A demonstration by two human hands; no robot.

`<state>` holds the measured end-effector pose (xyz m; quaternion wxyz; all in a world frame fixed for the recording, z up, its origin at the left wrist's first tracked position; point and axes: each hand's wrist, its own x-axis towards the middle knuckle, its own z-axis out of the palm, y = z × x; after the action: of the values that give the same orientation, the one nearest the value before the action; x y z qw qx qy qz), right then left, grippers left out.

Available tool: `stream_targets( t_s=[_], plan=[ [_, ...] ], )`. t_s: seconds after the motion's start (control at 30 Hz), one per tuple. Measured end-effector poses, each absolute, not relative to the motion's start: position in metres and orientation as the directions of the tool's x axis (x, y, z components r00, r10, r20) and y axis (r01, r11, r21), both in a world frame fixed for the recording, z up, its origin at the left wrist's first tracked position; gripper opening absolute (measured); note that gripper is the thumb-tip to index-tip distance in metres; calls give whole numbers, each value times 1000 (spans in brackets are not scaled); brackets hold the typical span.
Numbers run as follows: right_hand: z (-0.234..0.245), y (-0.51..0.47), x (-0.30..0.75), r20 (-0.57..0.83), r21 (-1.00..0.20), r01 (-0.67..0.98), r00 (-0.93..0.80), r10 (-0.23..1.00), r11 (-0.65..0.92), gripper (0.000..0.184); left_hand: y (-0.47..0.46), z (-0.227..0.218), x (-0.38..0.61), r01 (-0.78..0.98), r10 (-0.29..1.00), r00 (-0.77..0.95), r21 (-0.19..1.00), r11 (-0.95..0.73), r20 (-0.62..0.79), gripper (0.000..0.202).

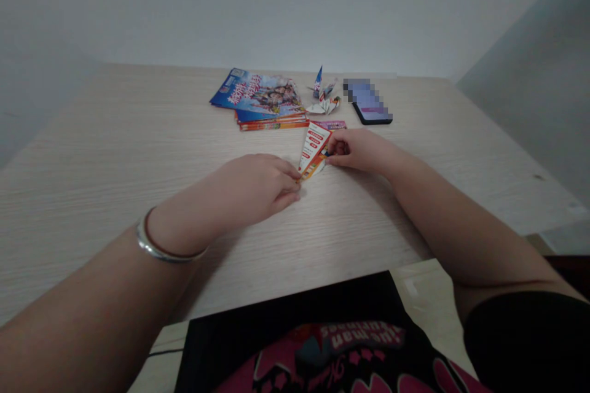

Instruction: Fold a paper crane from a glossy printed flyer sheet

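A folded piece of printed paper, white with red labels and an orange edge, lies on the table between my hands. It has a narrow, pointed shape. My left hand, with a silver bangle at the wrist, pinches its lower tip; the thumb and forefinger are close together there. On the paper's right edge, the curled fingers and thumb of my right hand are closed. Part of the paper is covered by these fingers. Just beyond it stands a folded paper crane with blue and white printed sides.
A stack of colourful leaflets lies at the back left of the pale wooden table. To the right of the crane is a dark-edged phone, its screen partly pixelated. A white wall rises behind the table.
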<state>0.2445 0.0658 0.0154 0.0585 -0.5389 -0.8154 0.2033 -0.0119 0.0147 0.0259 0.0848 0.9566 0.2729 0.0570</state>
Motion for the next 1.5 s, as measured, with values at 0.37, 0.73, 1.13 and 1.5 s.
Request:
stream_targets(
  t_s=[0.37, 0.73, 1.13, 1.5],
  plan=[
    [14, 61, 245, 68, -273, 679, -693, 717, 682, 14, 20, 28, -16, 572, 579, 813, 257, -779, -56, 34],
    [14, 50, 229, 70, -36, 541, -837, 542, 840, 26, 16, 19, -10, 676, 681, 732, 128, -725, -5, 25],
    [15, 39, 211, 275, -21, 715, -668, 692, 699, 20, 12, 17, -3, 788, 831, 526, 264, -556, 181, 24],
    [13, 27, 194, 450, -203, 728, -524, 723, 654, 10, 11, 17, 0, 762, 809, 435, 317, -564, 395, 20]
  ],
)
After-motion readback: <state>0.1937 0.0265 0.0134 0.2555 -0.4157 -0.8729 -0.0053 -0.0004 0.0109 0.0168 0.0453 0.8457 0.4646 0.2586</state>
